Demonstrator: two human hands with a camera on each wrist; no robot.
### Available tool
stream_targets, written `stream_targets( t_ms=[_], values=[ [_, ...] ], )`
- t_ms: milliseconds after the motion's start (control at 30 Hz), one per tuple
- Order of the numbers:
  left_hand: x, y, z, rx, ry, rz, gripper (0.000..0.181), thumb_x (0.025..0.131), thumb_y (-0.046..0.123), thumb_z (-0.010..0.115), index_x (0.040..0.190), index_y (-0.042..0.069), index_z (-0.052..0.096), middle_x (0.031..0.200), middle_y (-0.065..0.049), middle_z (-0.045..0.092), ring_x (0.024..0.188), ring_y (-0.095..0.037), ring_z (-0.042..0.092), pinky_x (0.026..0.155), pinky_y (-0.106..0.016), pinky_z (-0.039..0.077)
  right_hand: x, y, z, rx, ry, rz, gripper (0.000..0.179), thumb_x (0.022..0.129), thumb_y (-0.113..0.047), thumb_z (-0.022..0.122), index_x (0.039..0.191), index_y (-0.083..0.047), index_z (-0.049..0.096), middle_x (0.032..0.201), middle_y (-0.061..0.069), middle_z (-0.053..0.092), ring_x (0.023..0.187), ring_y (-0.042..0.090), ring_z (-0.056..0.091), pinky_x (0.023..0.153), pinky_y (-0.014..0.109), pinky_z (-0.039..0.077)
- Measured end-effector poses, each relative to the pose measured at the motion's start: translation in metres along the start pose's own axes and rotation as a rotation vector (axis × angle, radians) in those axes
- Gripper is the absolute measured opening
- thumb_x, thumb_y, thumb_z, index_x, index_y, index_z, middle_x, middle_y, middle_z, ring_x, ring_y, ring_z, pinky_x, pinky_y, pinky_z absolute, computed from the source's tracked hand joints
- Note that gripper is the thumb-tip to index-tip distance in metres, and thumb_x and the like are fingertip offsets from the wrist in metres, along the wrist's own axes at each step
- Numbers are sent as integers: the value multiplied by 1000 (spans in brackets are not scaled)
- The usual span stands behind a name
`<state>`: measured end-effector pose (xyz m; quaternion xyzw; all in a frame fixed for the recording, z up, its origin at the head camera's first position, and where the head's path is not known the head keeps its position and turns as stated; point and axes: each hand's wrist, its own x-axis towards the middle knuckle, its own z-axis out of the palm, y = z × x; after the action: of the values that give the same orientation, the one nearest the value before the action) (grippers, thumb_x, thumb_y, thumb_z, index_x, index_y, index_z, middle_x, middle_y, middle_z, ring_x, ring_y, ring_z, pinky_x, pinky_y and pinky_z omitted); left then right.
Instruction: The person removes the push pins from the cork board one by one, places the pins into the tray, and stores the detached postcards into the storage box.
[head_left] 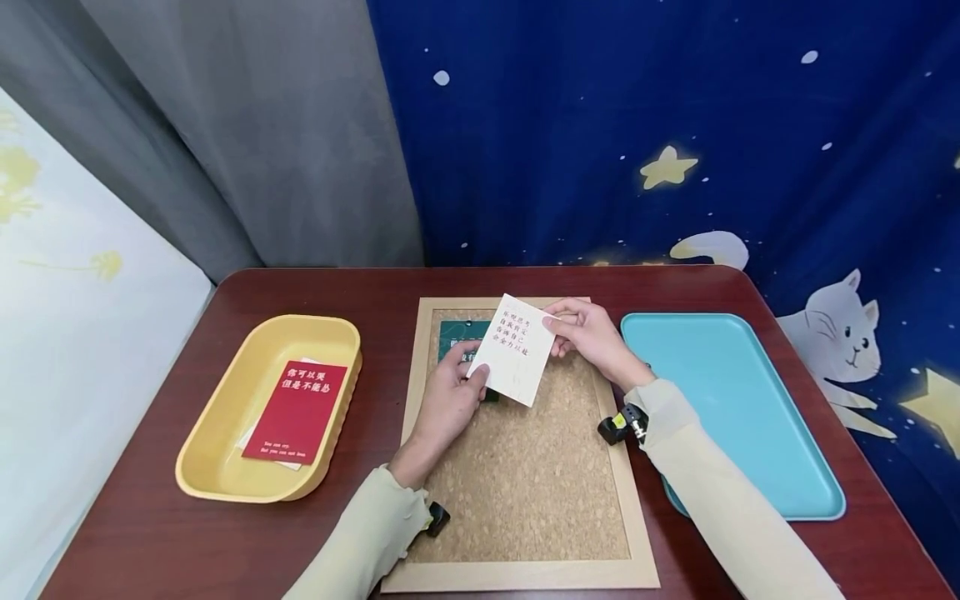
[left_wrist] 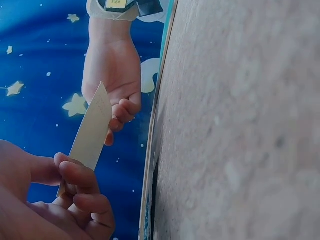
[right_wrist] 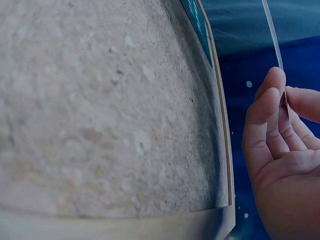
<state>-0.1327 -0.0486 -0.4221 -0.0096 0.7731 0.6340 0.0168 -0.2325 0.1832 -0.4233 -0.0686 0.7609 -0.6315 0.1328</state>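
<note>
A white card (head_left: 514,354) with dark red characters is held tilted above the cork board (head_left: 540,483). My left hand (head_left: 448,396) pinches its lower left corner between thumb and fingers. At the upper right edge, my right hand (head_left: 588,337) pinches the same card. In the right wrist view the card (right_wrist: 273,37) shows edge-on between thumb and fingertips. Partly hidden behind my left hand and the white card, a dark green card (head_left: 457,332) with white characters lies at the board's upper left, with a small dark pin-like dot at its top edge.
Left of the board stands a yellow bin (head_left: 217,433) holding a red card (head_left: 296,412) over a paler one. A blue tray (head_left: 720,367) lies to the right, partly under my right forearm. Curtains hang behind the dark red table (head_left: 360,542).
</note>
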Motion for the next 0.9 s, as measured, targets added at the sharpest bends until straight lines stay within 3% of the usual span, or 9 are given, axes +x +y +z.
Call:
stream_targets(
  t_ms=[133,467,900],
  values=[
    [-1,1,-2,-21,3,-12,40,103,3,55,143,2,53,72,-13,60,54,-9,47,49,-20,36,0,0,3,2,-2,-2,32,104,-13,63,130,4,61,76,-7,74,59,10,64,59,22,56],
    [-4,1,-8,-16,17,-5,40,102,3,56,141,3,55,68,-9,58,52,-9,46,49,-20,36,0,1,11,25,-7,-30,31,103,-10,63,129,6,60,76,-8,74,57,9,62,57,21,54],
    [-8,-2,-19,0,54,-28,40,103,5,56,143,4,55,74,-12,60,53,-7,45,49,-20,35,1,-5,22,-103,8,-103,25,103,-15,64,123,-1,64,68,-8,67,57,13,55,55,28,45]
  ],
)
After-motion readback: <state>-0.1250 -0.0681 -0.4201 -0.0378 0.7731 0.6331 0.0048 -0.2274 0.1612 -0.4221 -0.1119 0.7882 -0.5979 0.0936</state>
